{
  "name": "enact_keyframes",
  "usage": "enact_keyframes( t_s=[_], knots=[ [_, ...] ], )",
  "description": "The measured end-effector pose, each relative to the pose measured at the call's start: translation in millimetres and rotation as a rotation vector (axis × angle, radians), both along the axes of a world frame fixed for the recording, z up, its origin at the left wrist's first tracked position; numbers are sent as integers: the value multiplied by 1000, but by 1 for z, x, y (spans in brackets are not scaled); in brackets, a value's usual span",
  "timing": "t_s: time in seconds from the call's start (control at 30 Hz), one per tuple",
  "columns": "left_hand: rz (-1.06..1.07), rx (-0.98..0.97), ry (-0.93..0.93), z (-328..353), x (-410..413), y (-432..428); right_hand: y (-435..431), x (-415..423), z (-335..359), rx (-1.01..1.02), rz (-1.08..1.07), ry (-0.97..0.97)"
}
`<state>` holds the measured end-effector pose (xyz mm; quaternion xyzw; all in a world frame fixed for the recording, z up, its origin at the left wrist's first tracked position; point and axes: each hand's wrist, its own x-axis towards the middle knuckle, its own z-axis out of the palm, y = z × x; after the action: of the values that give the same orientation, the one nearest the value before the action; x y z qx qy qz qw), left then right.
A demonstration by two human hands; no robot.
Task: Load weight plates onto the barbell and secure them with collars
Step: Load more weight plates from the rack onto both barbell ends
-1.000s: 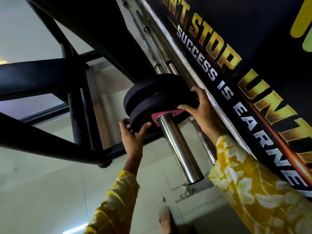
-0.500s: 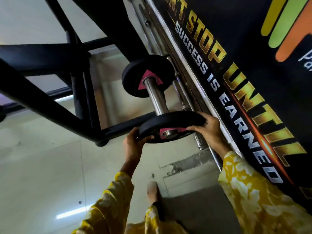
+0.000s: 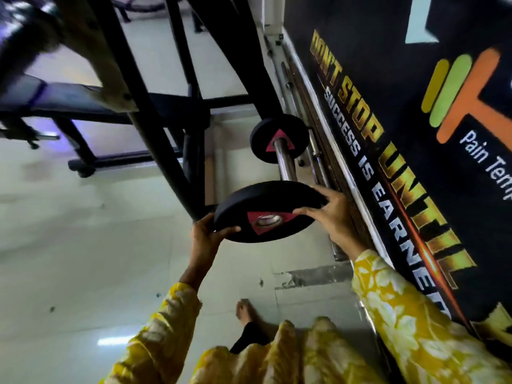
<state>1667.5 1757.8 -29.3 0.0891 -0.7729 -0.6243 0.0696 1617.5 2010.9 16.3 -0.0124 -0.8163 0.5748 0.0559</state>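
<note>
Now both hands hold one black weight plate (image 3: 246,202) between them, at the near end of the barbell (image 3: 285,162). The left hand (image 3: 205,236) grips the lower left rim: its thumb lies across the front face and the fingers curl behind the rim. The right hand (image 3: 332,214) grips the right rim, with its thumb on the face beside the pink triangle label and its fingers bent over the upper edge. The plate is tilted, its face turned toward the camera and a little downward. The chrome bar passes behind the plate's upper rim. A metal ring shines in the centre hole, but I cannot tell if the bar's tip is inside the hole or just behind it.

Farther along the barbell, well apart from the held plate, a second plate (image 3: 266,130) sits on the bar with the same pink label. Spare bars (image 3: 315,159) lie just beside the foot of the wall banner (image 3: 401,167), which carries gold letters. A black rack frame (image 3: 166,126) and a padded bench (image 3: 69,98) are at the left. Yellow flowered cuffs (image 3: 401,306) cover both forearms, and a foot (image 3: 246,311) is on the pale tiled floor (image 3: 83,259).
</note>
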Motion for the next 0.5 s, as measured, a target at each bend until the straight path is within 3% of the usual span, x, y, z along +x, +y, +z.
enact_keyframes(
  t_s=[0.23, 0.5],
  knots=[
    [230, 14, 207, 84, 70, -89, -111, 19, 96, -14, 284, 300],
    [386, -28, 326, 140, 144, -219, -253, 71, 164, -36, 461, 441]
  ],
)
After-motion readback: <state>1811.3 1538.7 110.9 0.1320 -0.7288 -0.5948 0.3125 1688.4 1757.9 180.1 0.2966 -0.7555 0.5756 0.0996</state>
